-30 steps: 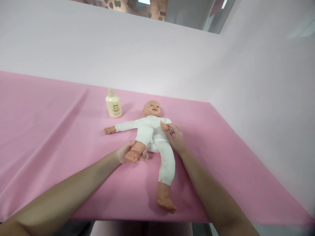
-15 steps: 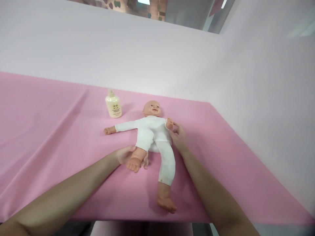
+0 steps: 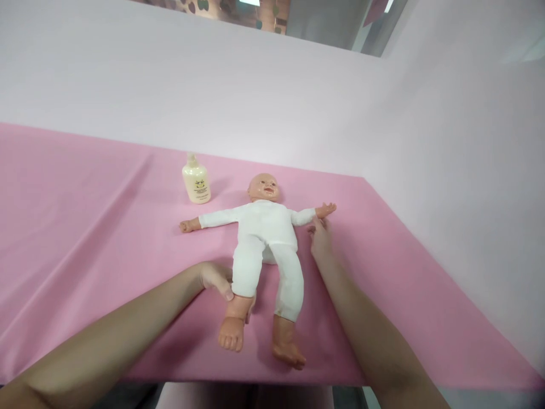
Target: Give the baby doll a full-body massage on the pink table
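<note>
At the bottom edge of the frame, pale clothing shows below the near edge of a desk covered in smooth pink material. The two forearms reach in from the lower left and lower right corners. Between them lies the doll, on its back in the centre of the frame, dressed in white, with its bare feet toward the bottom edge. The foot on the right, turned outward, is nearest; the other is a little farther up.

The left hand, left of lower centre, grasps the doll's lower leg on that side, thumb across the front just above the ankle and fingertips emerging behind. Whether that heel touches the desk cannot be told.

Farther up, right of centre, the right hand has its fingers bent, the tips at the doll's wrist by the cuff; whether they grip it cannot be told. Both doll arms stretch out sideways.

Beyond the torso is the doll's bald head. To its left, well apart from it, a pale yellow bottle stands upright. Behind the desk rises a white wall, with a window along the top of the frame.
</note>
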### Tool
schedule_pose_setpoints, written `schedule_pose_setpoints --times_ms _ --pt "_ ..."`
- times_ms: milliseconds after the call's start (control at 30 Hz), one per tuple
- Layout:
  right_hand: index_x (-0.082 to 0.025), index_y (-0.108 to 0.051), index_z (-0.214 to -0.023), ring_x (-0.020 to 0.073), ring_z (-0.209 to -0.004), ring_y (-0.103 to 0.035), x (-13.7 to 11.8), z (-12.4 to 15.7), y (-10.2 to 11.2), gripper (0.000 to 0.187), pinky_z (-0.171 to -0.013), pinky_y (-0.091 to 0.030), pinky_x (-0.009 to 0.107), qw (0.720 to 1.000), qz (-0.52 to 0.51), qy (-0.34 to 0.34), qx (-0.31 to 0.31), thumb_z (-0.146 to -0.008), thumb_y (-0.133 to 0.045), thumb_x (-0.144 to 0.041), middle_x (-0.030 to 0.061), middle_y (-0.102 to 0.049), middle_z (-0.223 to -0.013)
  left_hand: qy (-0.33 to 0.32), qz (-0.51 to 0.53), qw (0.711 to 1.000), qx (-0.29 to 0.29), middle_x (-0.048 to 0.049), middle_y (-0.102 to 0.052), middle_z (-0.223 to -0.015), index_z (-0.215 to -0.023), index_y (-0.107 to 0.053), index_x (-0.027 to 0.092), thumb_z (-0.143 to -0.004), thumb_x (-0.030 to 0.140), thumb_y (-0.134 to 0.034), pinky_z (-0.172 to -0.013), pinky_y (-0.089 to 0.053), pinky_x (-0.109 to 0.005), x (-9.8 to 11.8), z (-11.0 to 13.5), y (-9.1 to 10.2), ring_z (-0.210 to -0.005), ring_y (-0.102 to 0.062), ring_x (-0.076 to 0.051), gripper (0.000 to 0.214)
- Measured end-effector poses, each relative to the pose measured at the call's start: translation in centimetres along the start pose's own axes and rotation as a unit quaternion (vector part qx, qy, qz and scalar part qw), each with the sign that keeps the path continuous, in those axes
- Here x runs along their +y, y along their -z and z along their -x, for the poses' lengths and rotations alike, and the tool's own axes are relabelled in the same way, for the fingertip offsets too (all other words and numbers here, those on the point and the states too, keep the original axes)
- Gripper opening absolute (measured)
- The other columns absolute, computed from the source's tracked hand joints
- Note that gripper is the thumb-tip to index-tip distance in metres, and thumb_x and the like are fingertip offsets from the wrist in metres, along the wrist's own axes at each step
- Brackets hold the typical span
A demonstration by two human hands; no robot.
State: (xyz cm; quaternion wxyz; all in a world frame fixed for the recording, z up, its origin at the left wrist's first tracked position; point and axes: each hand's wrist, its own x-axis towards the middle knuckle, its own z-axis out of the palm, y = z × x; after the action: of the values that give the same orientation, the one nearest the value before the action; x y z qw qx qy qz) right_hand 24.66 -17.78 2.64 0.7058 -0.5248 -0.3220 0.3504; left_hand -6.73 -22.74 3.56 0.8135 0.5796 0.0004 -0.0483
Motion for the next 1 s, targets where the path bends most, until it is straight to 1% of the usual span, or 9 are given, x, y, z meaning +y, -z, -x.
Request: schedule_pose_setpoints --times_ms 100,367,467,567,633,700,833,900,1000 --pt "-0.025 -0.057 -0.105 0.0151 -0.068 -0.059 0.2 -0.5 0.2 0.026 -0.071 -0.053 0.032 0.999 -0.029 -0.038 0.019 -0.084 -0.065 -0.038 -0.0007 -0.063 -0.09 0.032 0.013 0.998 -0.054 -0.0162 -0.077 -0.101 -0.114 -0.074 0.013 -0.072 0.051 -0.081 -0.085 -0.06 -0.045 0.2 0.0 0.1 -0.096 -0.075 -0.036 0.058" --pt "-0.024 -0.059 -0.108 0.0148 -0.07 -0.058 -0.2 0.2 0.0 0.034 -0.07 -0.053 0.033 1.0 0.016 0.021 0.011 -0.082 -0.069 -0.042 0.0018 -0.064 -0.096 0.01 0.021 0.999 -0.049 -0.0168 -0.074 -0.089 -0.102 -0.073 0.012 -0.069 0.057 -0.078 -0.085 -0.058 -0.048 0.6 -0.1 0.0 -0.093 -0.072 -0.037 0.056" --pt "-0.023 -0.059 -0.111 0.0163 -0.079 -0.062 -0.6 0.7 -0.2 0.036 -0.074 -0.054 0.034 0.995 0.059 0.082 -0.015 -0.083 -0.068 -0.043 0.0049 -0.065 -0.108 -0.023 0.039 0.999 -0.016 -0.0135 -0.071 -0.077 -0.093 -0.07 0.015 -0.063 0.065 -0.077 -0.089 -0.055 -0.05 -0.2 0.0 0.3 -0.091 -0.07 -0.036 0.059" --pt "-0.023 -0.059 -0.115 0.0164 -0.08 -0.062 -0.9 1.1 -0.4 0.039 -0.073 -0.053 0.035 0.984 0.1 0.136 -0.048 -0.084 -0.068 -0.045 0.0075 -0.063 -0.121 -0.091 0.077 0.993 0.024 -0.0093 -0.065 -0.068 -0.085 -0.066 0.018 -0.06 0.075 -0.07 -0.093 -0.052 -0.052 -1.0 0.1 0.9 -0.087 -0.066 -0.034 0.063" --pt "-0.024 -0.058 -0.119 0.0158 -0.075 -0.06 -0.8 1.3 -0.6 0.044 -0.069 -0.053 0.034 0.978 0.119 0.151 -0.076 -0.084 -0.07 -0.048 0.0066 -0.064 -0.119 -0.144 0.107 0.982 0.052 -0.0067 -0.06 -0.063 -0.082 -0.064 0.018 -0.064 0.078 -0.063 -0.096 -0.05 -0.052 -1.3 0.0 1.3 -0.084 -0.064 -0.032 0.063" --pt "-0.024 -0.058 -0.122 0.0153 -0.068 -0.057 -0.6 1.6 -0.7 0.05 -0.065 -0.051 0.033 0.973 0.14 0.153 -0.1 -0.083 -0.072 -0.051 0.0039 -0.065 -0.105 -0.179 0.131 0.972 0.078 -0.0043 -0.056 -0.058 -0.08 -0.062 0.019 -0.068 0.078 -0.06 -0.097 -0.049 -0.052 -1.4 0.0 1.7 -0.082 -0.062 -0.03 0.061" --pt "-0.023 -0.061 -0.126 0.017 -0.069 -0.057 -0.3 2.1 -0.9 0.049 -0.069 -0.053 0.033 0.944 0.221 0.202 -0.141 -0.085 -0.07 -0.048 -0.0009 -0.06 -0.081 -0.194 0.168 0.957 0.132 -0.0011 -0.05 -0.053 -0.076 -0.061 0.019 -0.071 0.08 -0.057 -0.097 -0.049 -0.049 -1.5 0.0 2.1 -0.081 -0.06 -0.028 0.062" --pt "-0.024 -0.064 -0.124 0.0174 -0.074 -0.058 -0.3 2.5 -1.0 0.043 -0.076 -0.055 0.035 0.92 0.259 0.243 -0.163 -0.086 -0.069 -0.043 0.0009 -0.062 -0.086 -0.194 0.175 0.951 0.162 -0.0003 -0.049 -0.052 -0.074 -0.06 0.019 -0.071 0.082 -0.056 -0.096 -0.049 -0.047 -1.6 -0.1 2.1 -0.08 -0.06 -0.027 0.063" --pt "-0.025 -0.067 -0.122 0.0169 -0.078 -0.06 -0.7 2.9 -1.1 0.037 -0.081 -0.056 0.037 0.897 0.283 0.266 -0.21 -0.087 -0.066 -0.038 0.0062 -0.065 -0.108 -0.19 0.172 0.947 0.191 0.001 -0.046 -0.051 -0.071 -0.059 0.019 -0.069 0.085 -0.056 -0.095 -0.049 -0.045 -1.8 -0.1 2.1 -0.078 -0.059 -0.026 0.066"
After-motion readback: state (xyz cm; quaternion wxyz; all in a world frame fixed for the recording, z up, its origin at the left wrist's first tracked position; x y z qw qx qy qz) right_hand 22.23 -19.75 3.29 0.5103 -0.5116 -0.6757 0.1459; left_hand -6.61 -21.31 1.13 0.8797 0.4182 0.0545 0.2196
